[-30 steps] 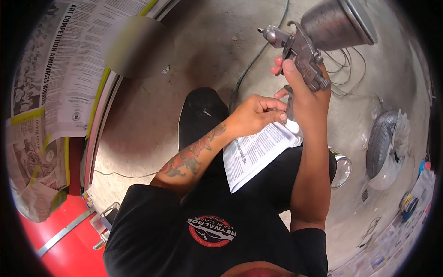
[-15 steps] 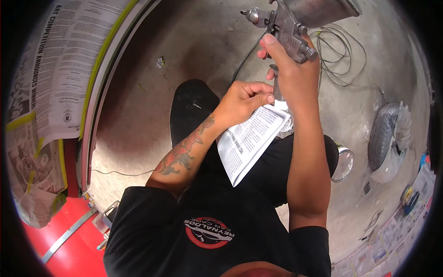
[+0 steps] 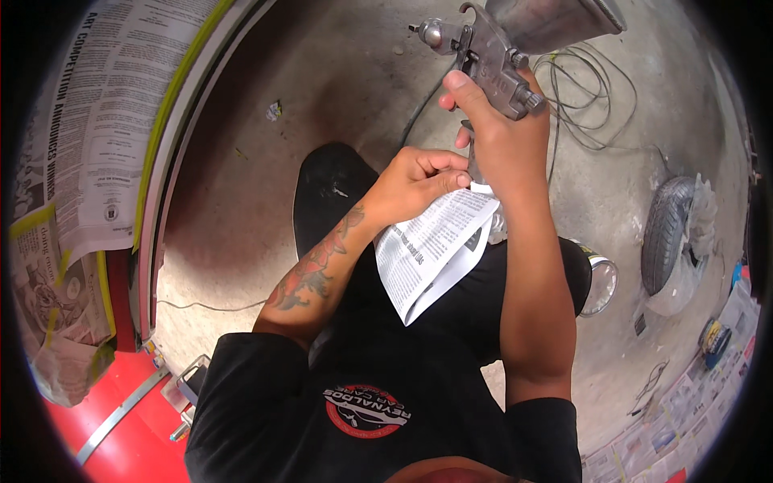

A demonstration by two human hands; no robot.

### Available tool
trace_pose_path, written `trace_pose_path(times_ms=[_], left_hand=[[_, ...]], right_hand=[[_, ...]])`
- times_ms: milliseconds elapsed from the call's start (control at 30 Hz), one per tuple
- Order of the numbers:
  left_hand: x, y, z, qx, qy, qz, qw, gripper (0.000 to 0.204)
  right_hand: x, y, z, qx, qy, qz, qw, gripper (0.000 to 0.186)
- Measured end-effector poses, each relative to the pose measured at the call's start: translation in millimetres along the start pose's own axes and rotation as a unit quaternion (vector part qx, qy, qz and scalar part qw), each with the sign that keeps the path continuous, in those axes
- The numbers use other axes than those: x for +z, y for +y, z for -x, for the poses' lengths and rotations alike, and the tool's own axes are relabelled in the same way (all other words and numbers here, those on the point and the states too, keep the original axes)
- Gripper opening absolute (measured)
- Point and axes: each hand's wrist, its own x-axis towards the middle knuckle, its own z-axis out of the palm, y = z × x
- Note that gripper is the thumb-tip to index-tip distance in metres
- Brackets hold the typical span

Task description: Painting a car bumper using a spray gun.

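Note:
My right hand (image 3: 511, 145) is wrapped round the handle of a grey metal spray gun (image 3: 493, 79), held upright at the top of the view. A wide metal cup (image 3: 547, 28) sits on top of the gun, and its nozzle points left. My left hand (image 3: 419, 189) is closed, thumb against fingers, at the lower end of the gun's handle. From there hangs a folded sheet of printed newspaper (image 3: 439, 249), its upper edge by my left fingertips. A white piece (image 3: 481, 188) shows at the handle's foot, partly hidden by the paper and my right wrist.
Left of me stands a car-body edge masked with newspaper (image 3: 101, 153) and yellow tape, above a red panel (image 3: 137, 427). To the right lie a tyre (image 3: 670, 233), coiled hose (image 3: 596, 97), a round tin (image 3: 600, 286) and a small jar (image 3: 713, 342) on newspaper.
The spray gun and my right hand have shifted slightly left and down. The newspaper's folded layers have spread apart, and its lower right part has opened out.

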Motion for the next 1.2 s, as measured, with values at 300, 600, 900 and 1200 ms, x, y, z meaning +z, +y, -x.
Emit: trace_pose_path(times_ms=[300, 600, 900, 1200], left_hand=[[0, 0, 3, 0.004, 0.034, -0.032, 0.999, 0.021], [-6, -4, 6, 0.003, 0.034, -0.039, 0.999, 0.023], [-51, 1, 33, 0.027, -0.033, -0.102, 0.994, 0.024], [-113, 37, 100, 0.151, 0.382, -0.241, 0.879, 0.021]], right_hand=[[3, 2, -3, -0.008, -0.018, -0.022, 1.000, 0.026], [4, 5, -3, -0.009, -0.024, -0.035, 0.999, 0.026], [-1, -10, -2, -0.012, 0.008, -0.021, 1.000, 0.027], [-9, -18, 3, -0.027, 0.014, -0.015, 0.999, 0.030]])
